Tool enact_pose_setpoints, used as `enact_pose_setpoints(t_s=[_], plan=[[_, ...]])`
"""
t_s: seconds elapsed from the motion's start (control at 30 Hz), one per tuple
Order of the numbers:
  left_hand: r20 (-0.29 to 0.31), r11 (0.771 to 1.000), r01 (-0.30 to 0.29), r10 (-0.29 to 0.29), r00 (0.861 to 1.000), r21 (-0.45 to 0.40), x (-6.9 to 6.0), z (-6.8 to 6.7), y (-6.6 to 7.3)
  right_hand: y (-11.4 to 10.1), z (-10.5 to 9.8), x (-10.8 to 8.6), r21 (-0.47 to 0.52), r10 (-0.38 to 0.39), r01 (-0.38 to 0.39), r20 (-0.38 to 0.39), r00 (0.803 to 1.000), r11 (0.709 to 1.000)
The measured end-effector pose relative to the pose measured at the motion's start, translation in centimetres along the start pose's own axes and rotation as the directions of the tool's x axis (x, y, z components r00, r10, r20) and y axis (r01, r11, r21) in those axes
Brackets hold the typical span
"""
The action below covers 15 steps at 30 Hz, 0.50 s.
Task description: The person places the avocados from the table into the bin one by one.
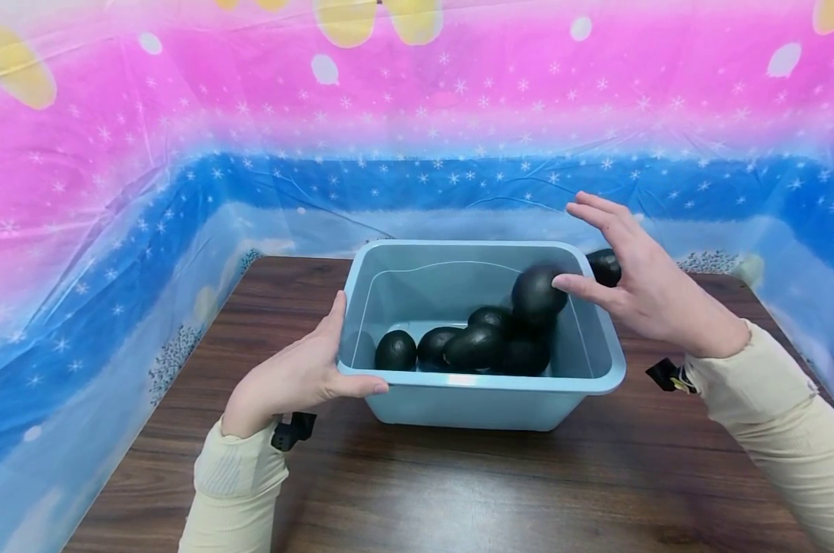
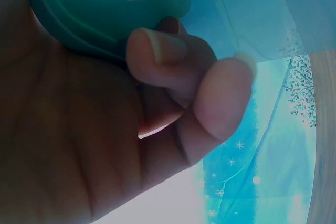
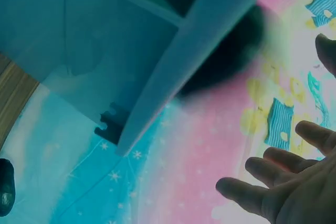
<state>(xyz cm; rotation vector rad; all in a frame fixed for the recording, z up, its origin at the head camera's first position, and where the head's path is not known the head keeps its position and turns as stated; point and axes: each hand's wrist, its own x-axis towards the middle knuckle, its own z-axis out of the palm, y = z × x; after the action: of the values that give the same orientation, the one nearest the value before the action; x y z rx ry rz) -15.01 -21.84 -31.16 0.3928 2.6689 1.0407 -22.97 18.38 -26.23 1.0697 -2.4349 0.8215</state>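
A light blue plastic bin point(image 1: 465, 405) stands on the table with several dark avocados point(image 1: 475, 347) inside. My left hand point(image 1: 296, 372) grips the bin's left end, its thumb over the front rim; in the left wrist view its fingers point(image 2: 223, 98) curl beside the wall. My right hand point(image 1: 655, 288) is raised over the right end with its fingers spread. A blurred avocado point(image 1: 537, 299) is in the air above the others, just left of the right thumb. The right wrist view shows this avocado point(image 3: 231, 51) apart from the fingers point(image 3: 244, 192).
Another avocado point(image 1: 604, 268) lies on the wooden table point(image 1: 458, 491) behind the bin's right end, partly hidden by my right hand. A pink and blue patterned cloth point(image 1: 417, 130) hangs around the back and sides of the table.
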Motion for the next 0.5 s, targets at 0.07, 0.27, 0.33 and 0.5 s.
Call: enact_pose_setpoints(t_s=[0.07, 0.27, 0.33, 0.5], plan=[[0.001, 1.000, 0.002, -0.002, 1.000, -0.001, 0.0, 0.0, 0.0, 0.0, -0.2, 0.0, 0.005, 0.009, -0.009, -0.001, 1.000, 1.000], [-0.003, 1.000, 0.003, -0.003, 1.000, -0.005, 0.0, 0.0, 0.1, 0.4, -0.9, -0.1, -0.002, 0.002, -0.002, -0.052, 0.999, 1.000], [-0.006, 1.000, -0.004, 0.004, 1.000, -0.010, 0.0, 0.0, 0.2, 0.6, -1.1, -0.1, -0.011, -0.001, 0.000, -0.066, 0.998, 1.000], [-0.018, 0.995, -0.064, 0.062, 0.998, -0.070, 0.0, 0.0, 0.2, 1.3, -1.4, -0.2, -0.014, 0.018, -0.020, -0.081, 0.997, 1.000]])
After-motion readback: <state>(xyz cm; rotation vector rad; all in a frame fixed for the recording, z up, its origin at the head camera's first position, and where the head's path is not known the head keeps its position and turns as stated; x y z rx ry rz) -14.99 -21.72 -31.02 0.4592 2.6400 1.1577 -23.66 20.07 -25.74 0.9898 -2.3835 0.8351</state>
